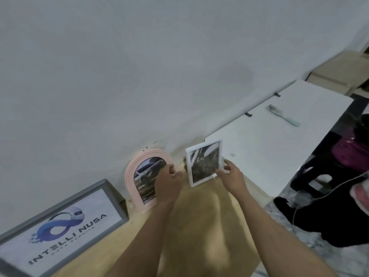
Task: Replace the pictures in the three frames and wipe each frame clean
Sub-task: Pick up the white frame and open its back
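Forearms reached out over the tan table (199, 226) in front of us, and the risk sat at their ends. Our right hand (231, 177) held the white frame (203, 162) only by fingertips on its lower right edge, the fingers spread rather than wrapped; we judged it could pivot and tip at so light a pinch. At ten o'clock from it, our left hand (168, 185) lay curled in front of the pink arched frame (139, 176), which leaned on the wall (139, 66); whether it gripped the frame we could not tell. A nudge there might have slid that frame flat. At eight o'clock the grey frame (60, 226) leaned too. Farther off, at two o'clock, a brush (283, 116) lay on the white surface (279, 146), well apart.
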Demonstrator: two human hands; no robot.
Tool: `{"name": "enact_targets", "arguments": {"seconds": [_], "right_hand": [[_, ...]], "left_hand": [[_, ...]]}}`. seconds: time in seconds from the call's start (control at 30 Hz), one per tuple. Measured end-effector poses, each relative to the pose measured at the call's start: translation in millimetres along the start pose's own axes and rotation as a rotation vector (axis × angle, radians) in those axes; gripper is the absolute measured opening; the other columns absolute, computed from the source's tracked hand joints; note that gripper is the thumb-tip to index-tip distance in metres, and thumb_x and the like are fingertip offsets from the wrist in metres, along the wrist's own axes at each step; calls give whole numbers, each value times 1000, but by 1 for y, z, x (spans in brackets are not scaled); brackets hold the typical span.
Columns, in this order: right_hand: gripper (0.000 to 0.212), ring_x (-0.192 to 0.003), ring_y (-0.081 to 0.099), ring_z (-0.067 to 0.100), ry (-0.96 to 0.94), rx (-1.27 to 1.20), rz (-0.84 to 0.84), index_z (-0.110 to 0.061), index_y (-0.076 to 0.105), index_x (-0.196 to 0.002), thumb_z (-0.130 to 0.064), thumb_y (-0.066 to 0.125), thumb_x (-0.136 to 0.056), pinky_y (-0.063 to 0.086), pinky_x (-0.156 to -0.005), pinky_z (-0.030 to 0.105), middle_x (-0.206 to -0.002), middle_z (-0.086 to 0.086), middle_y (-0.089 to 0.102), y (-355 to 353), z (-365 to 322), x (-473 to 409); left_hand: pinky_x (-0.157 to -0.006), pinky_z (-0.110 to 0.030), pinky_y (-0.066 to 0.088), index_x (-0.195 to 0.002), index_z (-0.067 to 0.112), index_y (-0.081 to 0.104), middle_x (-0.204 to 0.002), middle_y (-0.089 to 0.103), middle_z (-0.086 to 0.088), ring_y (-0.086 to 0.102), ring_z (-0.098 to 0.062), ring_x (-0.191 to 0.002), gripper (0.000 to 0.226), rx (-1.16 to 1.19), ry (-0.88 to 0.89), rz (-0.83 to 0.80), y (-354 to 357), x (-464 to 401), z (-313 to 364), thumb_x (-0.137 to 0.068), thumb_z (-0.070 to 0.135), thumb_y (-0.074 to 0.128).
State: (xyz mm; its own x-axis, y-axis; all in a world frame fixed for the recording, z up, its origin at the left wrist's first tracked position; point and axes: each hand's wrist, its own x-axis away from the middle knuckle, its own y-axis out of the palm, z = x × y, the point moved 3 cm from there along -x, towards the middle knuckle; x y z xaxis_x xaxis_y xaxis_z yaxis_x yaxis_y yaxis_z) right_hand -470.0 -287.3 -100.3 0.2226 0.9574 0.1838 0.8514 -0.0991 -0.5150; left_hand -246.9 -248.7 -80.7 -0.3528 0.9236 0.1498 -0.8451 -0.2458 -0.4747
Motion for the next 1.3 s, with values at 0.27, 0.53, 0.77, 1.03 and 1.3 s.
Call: {"name": "enact_targets", "arguments": {"seconds": [0.27, 0.53, 0.77, 1.03, 1.3], "right_hand": [[62, -126, 52, 22, 5, 16, -88, -22, 39, -146, -14, 64, -90, 47, -101, 38, -143, -1, 49, 5, 32, -102], [19, -89, 68, 14, -172, 53, -104, -24, 71, -105, -20, 56, -93, 57, -87, 39, -97, -7, 72, 3, 36, -129], [12, -74, 66, 15, -479, 152, 119, -20, 74, -96, -14, 69, -87, 55, -69, 33, -83, -6, 71, -44, 11, -60], [18, -86, 65, 21, -960, 510, 181, -20, 74, -92, -33, 68, -82, 44, -77, 32, -93, -3, 70, -12, 2, 106], [51, -113, 57, 27, 242, -85, -276, -13, 57, -125, -51, 33, -100, 45, -99, 45, -130, 12, 58, 20, 55, 212]], "left_hand": [[-92, -38, 54, -128, 22, 62, -113, 69, 5, 66, -17, -102, 34, 28, -78, -137, 67, -67, -14, -95, 17, 61], [-89, -43, 57, -116, 19, 71, -107, 75, 2, 70, -16, -95, 22, 36, -128, -77, 98, -84, -22, -96, 23, 62], [-83, -47, 59, -111, 5, 68, -100, 71, -13, 70, -33, -89, 30, 297, -346, -117, 84, -71, -1, -95, 29, 59], [-68, -39, 59, -100, -4, 63, -89, 66, -17, 64, -30, -80, 11, 823, -530, -290, 3, 44, 4, -94, 5, 61], [-73, -27, 55, -115, 6, 68, -101, 74, -10, 70, -16, -81, 25, 905, -490, -330, -119, 175, -114, -95, 7, 53]]}}
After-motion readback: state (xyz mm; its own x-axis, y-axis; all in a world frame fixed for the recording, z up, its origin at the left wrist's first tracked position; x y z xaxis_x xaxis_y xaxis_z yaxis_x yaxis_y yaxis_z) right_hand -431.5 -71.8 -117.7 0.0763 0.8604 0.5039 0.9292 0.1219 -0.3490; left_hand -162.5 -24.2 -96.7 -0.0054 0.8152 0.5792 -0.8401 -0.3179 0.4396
